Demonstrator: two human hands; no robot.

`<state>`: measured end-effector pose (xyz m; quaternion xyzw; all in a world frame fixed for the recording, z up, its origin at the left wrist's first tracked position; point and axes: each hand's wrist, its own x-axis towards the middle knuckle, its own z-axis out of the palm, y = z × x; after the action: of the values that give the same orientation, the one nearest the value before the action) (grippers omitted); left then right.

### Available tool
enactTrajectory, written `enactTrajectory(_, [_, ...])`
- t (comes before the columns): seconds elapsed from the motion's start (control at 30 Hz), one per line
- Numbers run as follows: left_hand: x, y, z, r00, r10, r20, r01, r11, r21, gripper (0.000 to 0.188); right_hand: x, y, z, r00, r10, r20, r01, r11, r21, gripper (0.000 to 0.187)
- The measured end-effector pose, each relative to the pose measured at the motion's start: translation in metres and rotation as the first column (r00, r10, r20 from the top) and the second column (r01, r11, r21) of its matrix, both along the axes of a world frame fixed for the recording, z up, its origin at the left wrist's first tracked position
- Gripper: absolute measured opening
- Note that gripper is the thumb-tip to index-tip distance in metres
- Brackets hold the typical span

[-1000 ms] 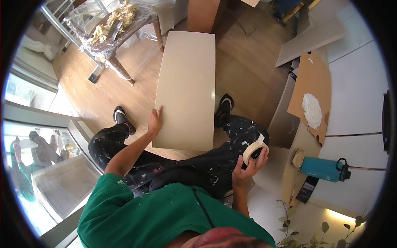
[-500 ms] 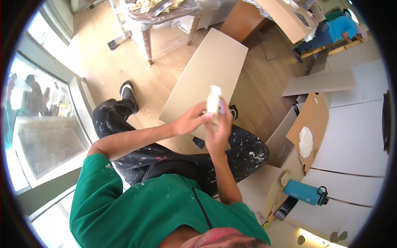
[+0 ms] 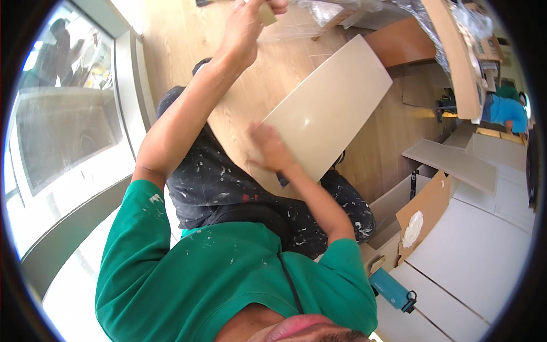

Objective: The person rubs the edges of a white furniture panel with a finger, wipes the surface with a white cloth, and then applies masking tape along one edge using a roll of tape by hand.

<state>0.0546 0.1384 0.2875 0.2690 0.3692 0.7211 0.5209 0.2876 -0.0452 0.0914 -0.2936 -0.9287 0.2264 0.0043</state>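
At the top edge my left hand (image 3: 244, 25) is closed around a small flat tan piece (image 3: 266, 13). Part of that piece and of the hand is cut off by the picture's edge. My right hand (image 3: 270, 147), smeared by motion, is over the near left side of a long beige panel (image 3: 336, 102). Its thumb stands apart from the fingers and nothing shows in it; whether it touches the panel I cannot tell. The panel's smooth face carries a bright glint, and its near end lies by my paint-spotted trouser legs (image 3: 228, 176).
A glazed door (image 3: 71, 137) stands on the left. To the right are a loose board (image 3: 456, 162), cardboard (image 3: 430, 205) with a white paste patch (image 3: 413, 228), and a blue bottle (image 3: 393, 289). A person in blue (image 3: 507, 111) bends at the far right. Wooden floor (image 3: 245, 102) surrounds the panel.
My hands, together over the panel before, are now apart. The left has reached up and away with the tan piece; the right has dropped toward the panel's left side. The view has shifted left.
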Motion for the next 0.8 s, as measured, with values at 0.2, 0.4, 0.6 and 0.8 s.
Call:
enactTrajectory(0.2, [-0.006,-0.003,0.028,0.995,-0.082,-0.052,0.076,0.991,-0.11,0.033,0.056,0.128,-0.025,0.831,-0.552,-0.071,0.535,0.758,0.373,0.089])
enactTrajectory(0.4, [-0.009,-0.002,0.028,0.995,-0.028,-0.093,0.008,0.978,-0.209,0.037,-0.046,-0.027,-0.015,0.996,0.084,-0.034,-0.086,0.993,-0.081,0.07])
enactTrajectory(0.6, [0.003,0.002,-0.002,0.971,-0.237,-0.04,0.23,0.966,-0.121,0.045,-0.033,-0.041,0.029,0.945,-0.327,-0.013,0.264,0.783,-0.564,0.029])
enactTrajectory(0.8, [0.027,-0.023,0.01,0.783,-0.47,-0.407,0.446,0.881,-0.159,0.048,0.04,0.054,0.084,0.358,-0.747,-0.561,0.475,0.663,-0.579,0.032])
